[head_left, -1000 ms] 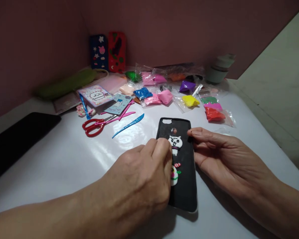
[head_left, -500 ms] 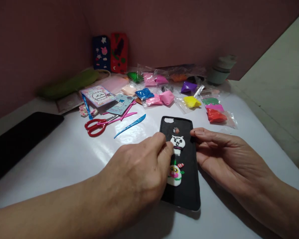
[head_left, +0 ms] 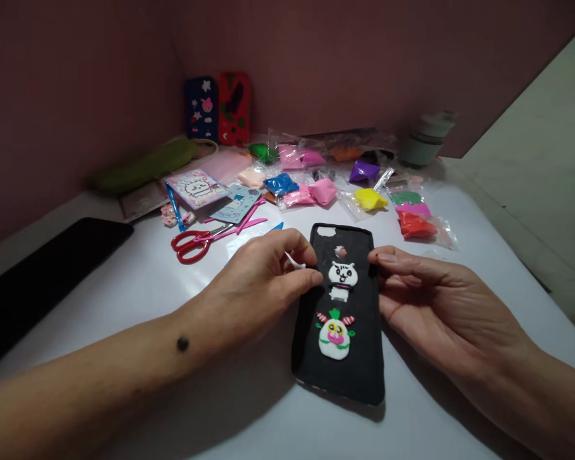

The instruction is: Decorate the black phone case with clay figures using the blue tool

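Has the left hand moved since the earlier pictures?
Yes: leftward in view. The left hand now mostly hides the blue tool, fully visible before, and uncovers the lower figure.

The case (head_left: 359, 374) looks matt and smooth, its figures (head_left: 342, 276) like smooth clay. The table (head_left: 156, 297) is smooth and glossy. At left, the scissors (head_left: 205, 245) look glossy plastic and metal; the far cards (head_left: 200, 188) resemble paper, the far packets (head_left: 370, 199) crinkled, shiny plastic.

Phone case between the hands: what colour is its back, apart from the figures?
Black; the phone case shows best in the head view.
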`<action>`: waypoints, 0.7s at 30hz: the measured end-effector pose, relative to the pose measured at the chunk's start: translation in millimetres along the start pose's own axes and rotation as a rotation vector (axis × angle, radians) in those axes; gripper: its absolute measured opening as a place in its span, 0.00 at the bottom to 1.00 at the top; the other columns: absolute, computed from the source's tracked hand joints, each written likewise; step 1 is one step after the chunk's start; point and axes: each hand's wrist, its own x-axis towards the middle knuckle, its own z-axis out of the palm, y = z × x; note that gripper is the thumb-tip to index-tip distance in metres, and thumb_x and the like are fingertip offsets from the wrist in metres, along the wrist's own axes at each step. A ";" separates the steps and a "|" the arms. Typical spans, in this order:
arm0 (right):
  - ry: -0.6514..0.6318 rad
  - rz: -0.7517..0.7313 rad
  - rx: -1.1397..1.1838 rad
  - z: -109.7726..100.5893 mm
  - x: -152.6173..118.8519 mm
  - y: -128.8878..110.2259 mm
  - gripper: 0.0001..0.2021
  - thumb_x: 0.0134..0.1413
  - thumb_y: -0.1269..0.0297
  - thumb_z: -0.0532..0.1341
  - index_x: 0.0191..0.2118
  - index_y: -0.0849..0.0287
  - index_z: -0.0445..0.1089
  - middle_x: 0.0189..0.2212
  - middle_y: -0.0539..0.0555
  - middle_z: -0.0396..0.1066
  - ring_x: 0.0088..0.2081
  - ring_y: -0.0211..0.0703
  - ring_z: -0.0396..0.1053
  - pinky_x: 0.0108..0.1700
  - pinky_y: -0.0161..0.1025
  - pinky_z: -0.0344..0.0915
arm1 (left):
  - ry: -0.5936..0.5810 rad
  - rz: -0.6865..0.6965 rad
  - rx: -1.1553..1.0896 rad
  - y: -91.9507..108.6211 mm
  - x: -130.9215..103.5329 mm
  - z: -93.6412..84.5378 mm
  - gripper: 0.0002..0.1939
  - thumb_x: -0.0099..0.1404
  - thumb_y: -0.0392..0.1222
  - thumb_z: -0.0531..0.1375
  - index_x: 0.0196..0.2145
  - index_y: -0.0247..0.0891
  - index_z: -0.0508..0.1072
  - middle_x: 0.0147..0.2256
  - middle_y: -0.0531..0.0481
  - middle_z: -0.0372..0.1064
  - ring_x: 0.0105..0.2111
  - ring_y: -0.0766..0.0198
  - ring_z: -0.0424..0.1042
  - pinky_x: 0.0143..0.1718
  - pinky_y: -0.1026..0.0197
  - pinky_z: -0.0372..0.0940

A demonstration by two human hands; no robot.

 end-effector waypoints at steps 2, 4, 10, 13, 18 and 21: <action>0.008 -0.006 0.012 -0.6 0.6 -0.1 0.10 0.31 0.78 0.70 0.22 0.56 0.73 0.28 0.51 0.72 0.32 0.38 0.69 0.38 0.32 0.75 | -0.007 -0.035 -0.072 0.9 0.3 -0.5 0.01 0.59 0.34 0.59 0.30 0.37 0.69 0.24 0.57 0.64 0.24 0.69 0.63 0.23 0.68 0.59; 0.006 -0.004 0.017 -0.9 1.2 0.1 0.10 0.31 0.78 0.70 0.22 0.56 0.73 0.28 0.51 0.72 0.33 0.40 0.70 0.38 0.34 0.75 | 0.035 0.046 -0.012 -0.3 -1.1 0.3 0.02 0.58 0.34 0.61 0.29 0.37 0.71 0.26 0.56 0.62 0.26 0.69 0.62 0.25 0.67 0.60; -0.006 0.030 0.013 0.7 0.1 1.7 0.10 0.32 0.77 0.69 0.23 0.56 0.73 0.29 0.51 0.73 0.34 0.42 0.70 0.37 0.38 0.75 | 0.152 0.405 0.237 -6.9 -5.4 7.8 0.06 0.57 0.27 0.61 0.28 0.36 0.75 0.34 0.51 0.62 0.32 0.69 0.62 0.32 0.67 0.61; -0.019 0.028 0.025 1.6 -1.0 2.0 0.10 0.32 0.78 0.69 0.23 0.57 0.73 0.27 0.50 0.72 0.31 0.38 0.69 0.35 0.34 0.74 | 0.150 0.426 0.315 -7.1 -7.1 10.4 0.06 0.59 0.28 0.59 0.29 0.35 0.75 0.35 0.49 0.63 0.32 0.69 0.64 0.32 0.66 0.61; -0.041 0.027 -0.015 1.7 -1.6 1.8 0.08 0.34 0.77 0.69 0.22 0.57 0.72 0.28 0.50 0.72 0.33 0.40 0.69 0.37 0.37 0.74 | 0.149 0.488 0.408 -6.2 -9.8 11.5 0.08 0.64 0.32 0.55 0.30 0.34 0.74 0.35 0.48 0.63 0.31 0.68 0.65 0.30 0.66 0.61; -0.072 0.024 -0.037 0.7 -1.1 1.9 0.08 0.34 0.75 0.69 0.21 0.55 0.72 0.29 0.50 0.72 0.34 0.41 0.69 0.39 0.39 0.74 | 0.112 0.507 0.454 -6.2 -11.2 11.4 0.11 0.66 0.33 0.52 0.29 0.34 0.73 0.34 0.48 0.63 0.31 0.68 0.65 0.30 0.65 0.62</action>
